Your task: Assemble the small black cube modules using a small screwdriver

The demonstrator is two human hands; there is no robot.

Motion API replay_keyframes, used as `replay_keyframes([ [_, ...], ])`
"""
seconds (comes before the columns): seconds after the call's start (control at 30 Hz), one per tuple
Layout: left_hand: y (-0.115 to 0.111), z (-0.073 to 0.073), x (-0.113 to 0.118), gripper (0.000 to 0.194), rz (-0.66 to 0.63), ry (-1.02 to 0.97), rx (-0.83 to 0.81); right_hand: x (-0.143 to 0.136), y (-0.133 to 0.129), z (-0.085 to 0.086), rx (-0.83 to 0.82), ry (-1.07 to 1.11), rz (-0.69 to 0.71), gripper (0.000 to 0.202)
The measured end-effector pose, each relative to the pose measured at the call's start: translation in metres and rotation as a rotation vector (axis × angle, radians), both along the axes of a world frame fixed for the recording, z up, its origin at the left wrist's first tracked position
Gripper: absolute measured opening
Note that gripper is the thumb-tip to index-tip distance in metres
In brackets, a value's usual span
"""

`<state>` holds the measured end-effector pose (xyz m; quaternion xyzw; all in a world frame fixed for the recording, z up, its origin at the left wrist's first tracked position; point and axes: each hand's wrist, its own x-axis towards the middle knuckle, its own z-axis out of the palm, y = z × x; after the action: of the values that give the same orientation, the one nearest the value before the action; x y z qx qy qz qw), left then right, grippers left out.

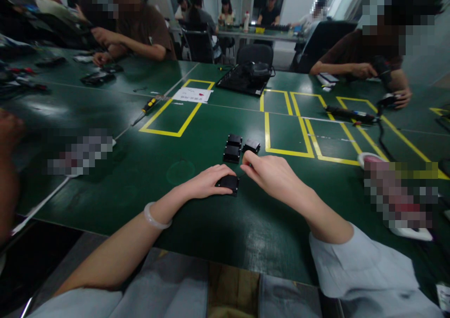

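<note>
My left hand (207,181) holds a small black block (229,184) on the green table (197,229), with its thumb and fingers on opposite edges. Just to the right, my right hand (269,173) is closed in a pinch; what is between its fingertips is too small to make out. Beyond my hands, two similar black blocks, a nearer one (232,153) and a farther one (235,139), lie in a column. Another black block (251,145) sits to their right, partly behind my right fingers.
Yellow tape outlines (288,152) mark the table. A yellow-black screwdriver (149,105), a paper sheet (192,95) and a black panel (242,80) lie farther back. Blurred white-edged objects lie left and right. People sit across the table; another person's hand (10,126) shows at far left.
</note>
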<state>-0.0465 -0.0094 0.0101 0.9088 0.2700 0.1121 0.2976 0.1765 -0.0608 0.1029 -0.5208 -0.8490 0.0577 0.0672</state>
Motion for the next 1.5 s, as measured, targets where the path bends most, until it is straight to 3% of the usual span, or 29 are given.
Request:
replay_keyframes([
  [0.27,0.0002,0.0009,0.0001,0.04,0.001,-0.001,0.002,0.0001,-0.0014,0.0019,-0.001,0.083,0.013,0.018],
  [0.8,0.0002,-0.0008,-0.0004,0.041,-0.001,0.005,0.012,-0.0031,0.0018,-0.0025,0.044,-0.045,-0.04,0.03],
  [1.1,0.0005,-0.0004,-0.0001,0.041,0.006,0.001,0.004,0.0002,-0.0015,-0.0001,0.007,0.099,0.025,0.016],
  [1.33,-0.0005,0.0012,0.0004,0.04,0.009,0.006,0.005,-0.0017,0.0,-0.0005,0.001,0.02,-0.026,0.026],
  [1.5,-0.0003,0.001,0.0001,0.041,0.007,0.002,0.003,-0.0013,-0.0024,0.001,0.002,0.066,0.008,0.02],
])
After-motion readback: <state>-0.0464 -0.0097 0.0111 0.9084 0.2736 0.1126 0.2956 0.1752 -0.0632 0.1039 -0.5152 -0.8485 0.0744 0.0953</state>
